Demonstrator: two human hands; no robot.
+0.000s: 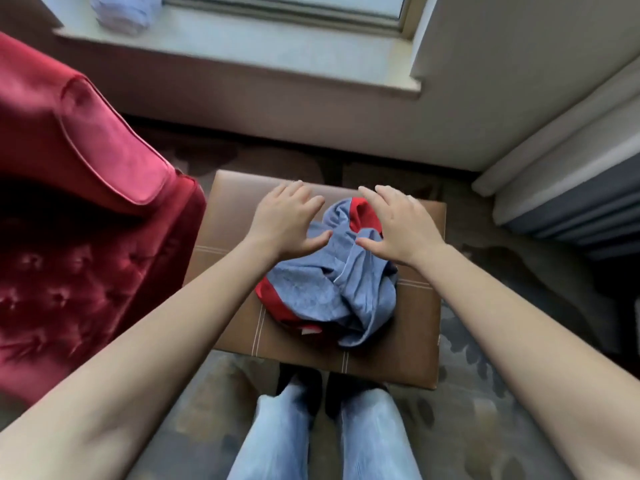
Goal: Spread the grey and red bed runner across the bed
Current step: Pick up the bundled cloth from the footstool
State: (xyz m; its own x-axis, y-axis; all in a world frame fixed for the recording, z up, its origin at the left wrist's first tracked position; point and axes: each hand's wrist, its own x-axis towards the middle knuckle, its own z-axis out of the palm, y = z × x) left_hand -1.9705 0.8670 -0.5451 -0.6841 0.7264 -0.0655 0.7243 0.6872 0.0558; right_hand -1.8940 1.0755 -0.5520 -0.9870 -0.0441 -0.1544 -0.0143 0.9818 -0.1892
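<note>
Runner (311,292) crumpled on ottoman (415,341), under left hand (287,220) and right hand (398,226) (both spread, gripping nothing).

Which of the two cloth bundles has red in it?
The crumpled grey and red bed runner on the brown leather ottoman, under the left hand and right hand. The pale white cloth bundle on the windowsill has none.
</note>
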